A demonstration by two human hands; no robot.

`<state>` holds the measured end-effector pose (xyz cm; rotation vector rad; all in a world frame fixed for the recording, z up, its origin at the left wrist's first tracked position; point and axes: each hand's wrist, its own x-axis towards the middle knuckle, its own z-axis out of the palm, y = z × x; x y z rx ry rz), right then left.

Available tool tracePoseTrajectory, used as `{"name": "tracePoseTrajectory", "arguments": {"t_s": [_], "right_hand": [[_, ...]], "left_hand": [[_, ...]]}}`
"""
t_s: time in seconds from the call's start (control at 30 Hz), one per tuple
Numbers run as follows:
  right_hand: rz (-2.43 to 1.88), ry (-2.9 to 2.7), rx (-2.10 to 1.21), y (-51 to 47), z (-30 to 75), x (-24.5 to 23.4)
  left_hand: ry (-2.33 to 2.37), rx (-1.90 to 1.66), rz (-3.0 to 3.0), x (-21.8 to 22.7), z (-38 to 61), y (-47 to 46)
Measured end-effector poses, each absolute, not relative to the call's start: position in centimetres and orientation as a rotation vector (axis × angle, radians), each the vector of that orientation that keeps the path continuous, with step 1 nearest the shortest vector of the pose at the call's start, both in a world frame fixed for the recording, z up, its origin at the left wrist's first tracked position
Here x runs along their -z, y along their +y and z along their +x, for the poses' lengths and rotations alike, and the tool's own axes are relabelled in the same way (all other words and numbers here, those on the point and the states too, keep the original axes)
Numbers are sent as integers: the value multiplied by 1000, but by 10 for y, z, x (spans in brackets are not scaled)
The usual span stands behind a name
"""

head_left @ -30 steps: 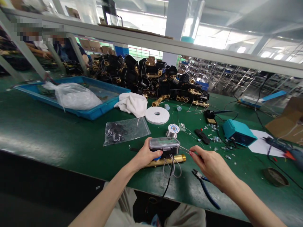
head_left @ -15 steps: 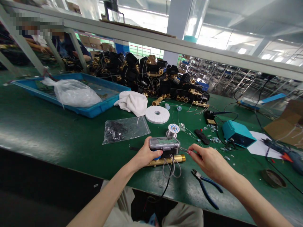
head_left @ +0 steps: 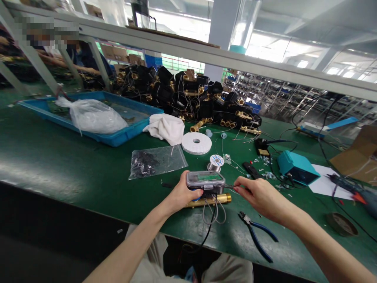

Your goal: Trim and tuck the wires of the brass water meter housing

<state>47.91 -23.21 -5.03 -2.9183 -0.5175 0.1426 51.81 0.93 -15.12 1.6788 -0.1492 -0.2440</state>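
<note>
The meter [head_left: 205, 181], a small grey box with a clear lid sitting on a brass pipe [head_left: 219, 199], lies on the green bench [head_left: 73, 165] close to the front edge, right between the person's two hands. The left hand [head_left: 178, 195] is closed round the meter's left end, thumb pressed on the near side under the lid and fingers curled behind it. The right hand [head_left: 257, 196] comes in from the other side. Its thumb and forefinger are pinched together on a thin metal piece [head_left: 230, 186] whose tip meets the right edge of the meter. I cannot tell from here whether it is a wire or fine tweezers. The other fingers are loosely curled. Two grey wire loops [head_left: 215, 212] hang from under the box toward the bench edge.

There is one meter in hand and one pair of blue-handled pliers [head_left: 259, 236] lying just below the right wrist, untouched. Behind the meter there is one small solder spool [head_left: 216, 160], one flat white roll [head_left: 196, 143], one clear bag of dark bits [head_left: 156, 161] and one white cloth [head_left: 165, 127]. One teal box [head_left: 296, 167] stands off to the right and one blue tray [head_left: 118, 137] to the left. At the back is a heap of black-and-brass units [head_left: 188, 98], too tangled to count.
</note>
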Motion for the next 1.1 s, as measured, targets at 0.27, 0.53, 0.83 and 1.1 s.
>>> {"name": "tracePoseTrajectory", "arguments": {"t_s": [0.27,0.53,0.83,1.1], "right_hand": [[-2744,-299,170,-222,452,97],[-2316,-97,749,-185,434,176],[-2939,-468,850,-235,430,134],[-3112,-567,516,-239,436,100]], "left_hand": [[-165,227,1700,151,519,9],[-133,220,1720,144,517,7],[-149,194,1740,153,518,10],[-117,188,1751,153,518,9]]}}
